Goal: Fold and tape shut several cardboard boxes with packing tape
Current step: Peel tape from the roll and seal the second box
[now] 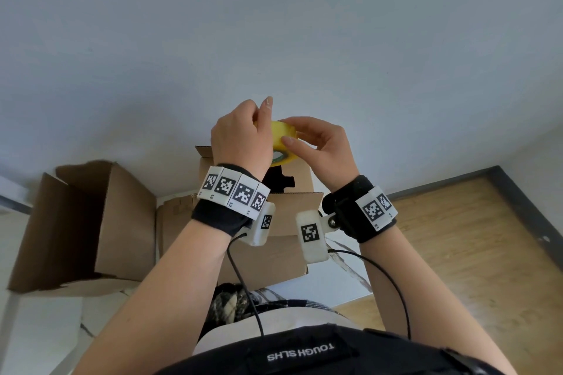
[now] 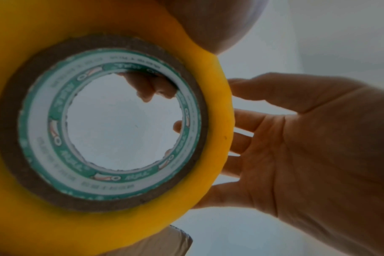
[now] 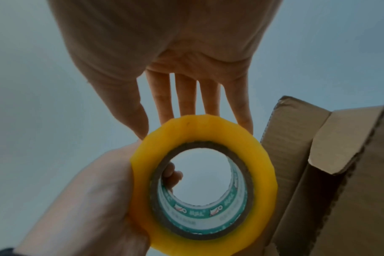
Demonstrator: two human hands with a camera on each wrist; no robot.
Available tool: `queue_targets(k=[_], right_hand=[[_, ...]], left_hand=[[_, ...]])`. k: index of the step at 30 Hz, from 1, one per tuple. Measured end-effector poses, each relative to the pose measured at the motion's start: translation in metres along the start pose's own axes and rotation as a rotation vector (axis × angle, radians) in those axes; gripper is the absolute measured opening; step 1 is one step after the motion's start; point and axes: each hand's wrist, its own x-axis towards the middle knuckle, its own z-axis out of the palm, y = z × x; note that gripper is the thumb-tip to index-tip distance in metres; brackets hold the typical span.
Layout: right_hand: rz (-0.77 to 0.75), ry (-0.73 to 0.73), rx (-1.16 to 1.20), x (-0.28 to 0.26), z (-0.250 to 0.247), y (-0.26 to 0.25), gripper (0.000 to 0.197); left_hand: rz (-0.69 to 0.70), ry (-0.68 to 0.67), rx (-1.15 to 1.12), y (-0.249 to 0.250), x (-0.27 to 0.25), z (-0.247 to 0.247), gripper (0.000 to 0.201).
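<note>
Up close, your left hand (image 1: 240,134) has its fingers (image 3: 172,173) hooked through the cardboard core of the yellow tape roll (image 1: 281,143) and its thumb on the outer rim, gripping it in the air above the boxes. Your right hand (image 1: 323,143) lies against the roll's right side, its fingers (image 2: 248,119) nearly straight over the outer winding and its thumb on the near face; nothing is pinched, and the pose reads as feeling for the tape's loose end. No free tail of tape shows in any view.

Below the roll, the middle box (image 1: 283,210) stands with its flaps up and unsealed. A second open box (image 1: 91,222) lies on its side to the left, on the pale bench (image 1: 39,329), with wooden floor (image 1: 457,253) to the right.

The likely snag from here is the tape end: if a nail lifts only a corner, the film may split lengthways into a sliver or fold back on itself. A hard pull could also turn the roll on your left fingers, as they bear it only through the core.

Only the wrist views look through the core, showing the green-and-white printed liner and the fingertips inside it. Only the head view shows both boxes and the roll's place over them.
</note>
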Motion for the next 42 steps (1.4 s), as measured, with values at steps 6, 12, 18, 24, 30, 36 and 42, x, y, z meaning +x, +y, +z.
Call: queue_targets(k=[6, 12, 18, 24, 30, 36, 42], right_hand=[[0.009, -0.02, 0.034, -0.003, 0.0, 0.0, 0.039], [-0.005, -0.072, 0.036, -0.005, 0.0, -0.001, 0.038], [-0.026, -0.066, 0.034, -0.005, 0.001, -0.006, 0.038], [-0.038, -0.057, 0.018, -0.007, 0.005, -0.005, 0.037], [-0.057, -0.045, -0.008, -0.008, 0.01, -0.002, 0.036], [-0.005, 0.059, -0.038, -0.011, 0.014, 0.009, 0.052], [0.027, -0.007, -0.004, -0.008, 0.013, -0.003, 0.028]], left_hand=[[0.004, 0.015, 0.013, 0.0, -0.002, -0.001, 0.051], [-0.013, 0.033, -0.002, -0.003, -0.003, -0.001, 0.05], [-0.029, 0.038, -0.008, -0.001, -0.003, -0.003, 0.05], [-0.049, 0.038, -0.002, -0.003, -0.003, -0.006, 0.051], [-0.07, 0.029, 0.0, -0.009, -0.005, -0.005, 0.051], [-0.046, 0.01, 0.032, -0.008, -0.006, -0.006, 0.052], [-0.061, -0.006, -0.006, -0.012, 0.0, -0.004, 0.052]])
